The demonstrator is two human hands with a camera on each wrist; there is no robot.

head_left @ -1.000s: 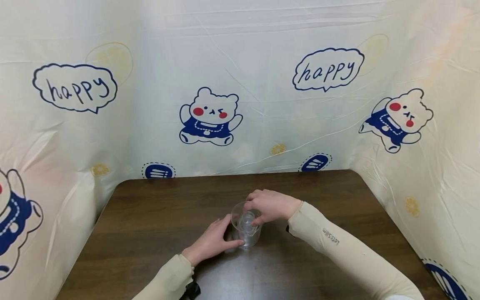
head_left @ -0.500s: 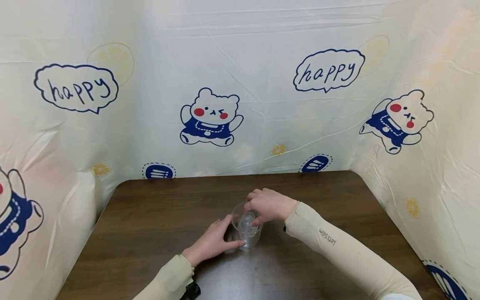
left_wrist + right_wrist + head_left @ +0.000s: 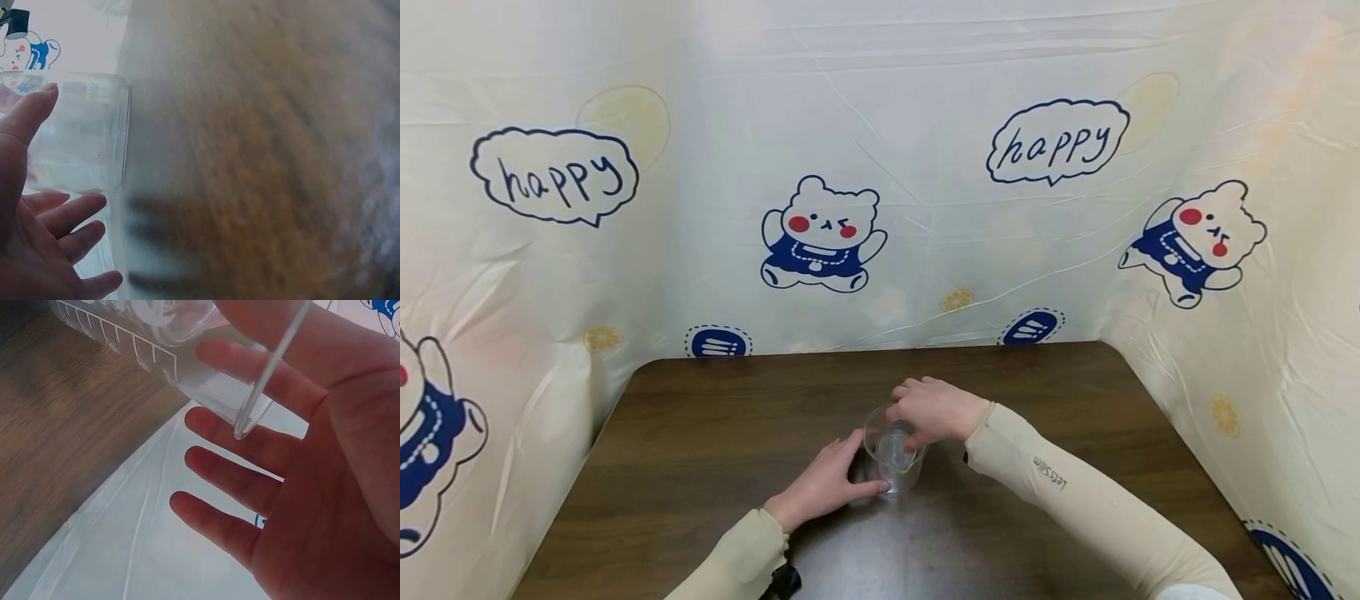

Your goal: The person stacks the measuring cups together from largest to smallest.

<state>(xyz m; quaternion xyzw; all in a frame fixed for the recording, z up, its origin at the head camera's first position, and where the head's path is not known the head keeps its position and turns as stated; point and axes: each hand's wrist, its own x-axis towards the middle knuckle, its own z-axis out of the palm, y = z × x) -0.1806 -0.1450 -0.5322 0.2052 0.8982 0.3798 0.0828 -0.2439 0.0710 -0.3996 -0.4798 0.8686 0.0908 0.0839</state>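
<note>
A clear graduated beaker [image 3: 906,479] stands upright on the table, with a smaller clear vessel [image 3: 172,319] inside it. My left hand [image 3: 823,483] steadies the beaker from the left, thumb and index finger on opposite sides of its wall; in the left wrist view the other fingers spread below the beaker [image 3: 81,137]. From the right, my right hand [image 3: 938,411] reaches over the rim. Thumb and index finger are inside the mouth, close to the small vessel, while the remaining fingers extend outside. The small vessel's full shape is hard to make out through the beaker wall.
The dark wooden table [image 3: 715,417] is enclosed at the back and sides by a pale printed curtain [image 3: 925,192] with bears and lettering. Its rounded back corners meet the curtain. Light sleeves cover both forearms.
The small vessel's rim, visible near the right fingertips before, now appears lower inside the beaker. My right forearm has shifted slightly left; my left hand has stayed in place.
</note>
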